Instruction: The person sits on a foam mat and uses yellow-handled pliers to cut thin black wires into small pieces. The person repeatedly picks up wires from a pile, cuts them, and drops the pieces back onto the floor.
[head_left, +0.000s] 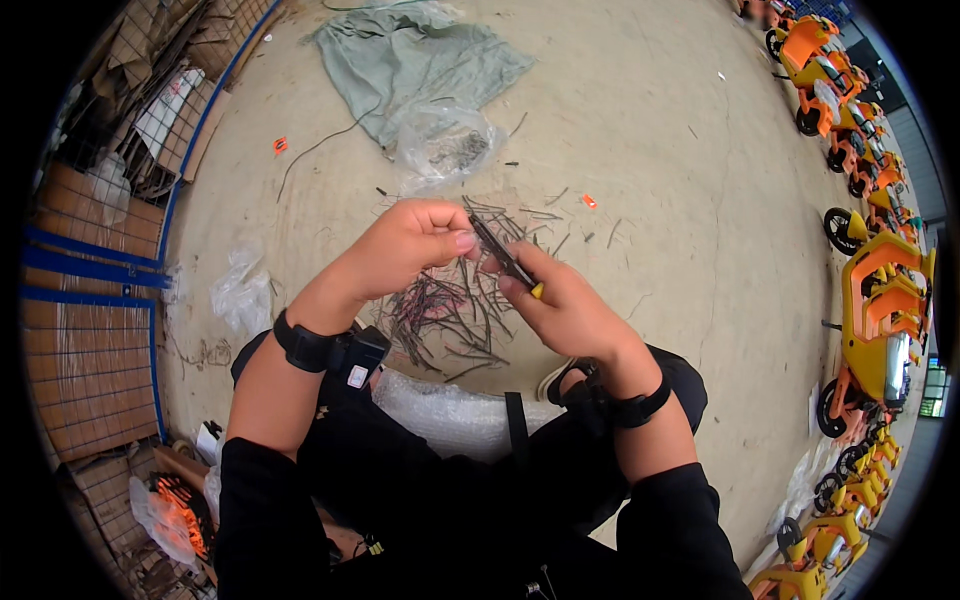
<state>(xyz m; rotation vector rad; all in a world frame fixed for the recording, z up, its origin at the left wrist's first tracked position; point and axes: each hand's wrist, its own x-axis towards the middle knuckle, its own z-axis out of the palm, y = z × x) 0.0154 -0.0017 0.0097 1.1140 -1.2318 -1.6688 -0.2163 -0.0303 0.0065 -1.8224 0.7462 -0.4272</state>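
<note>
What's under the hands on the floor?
A pile of thin dark wire pieces on the concrete floor. The left hand and right hand cover part of it.

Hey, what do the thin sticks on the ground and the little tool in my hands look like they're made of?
The thin sticks look like dark wire or cable offcuts: slim, bent, dull grey with a reddish tint, likely plastic-coated. The tool, held between the left hand and the right hand, looks like dark matte metal with a yellow tip, probably plastic. Its exact kind is too small to tell.
</note>
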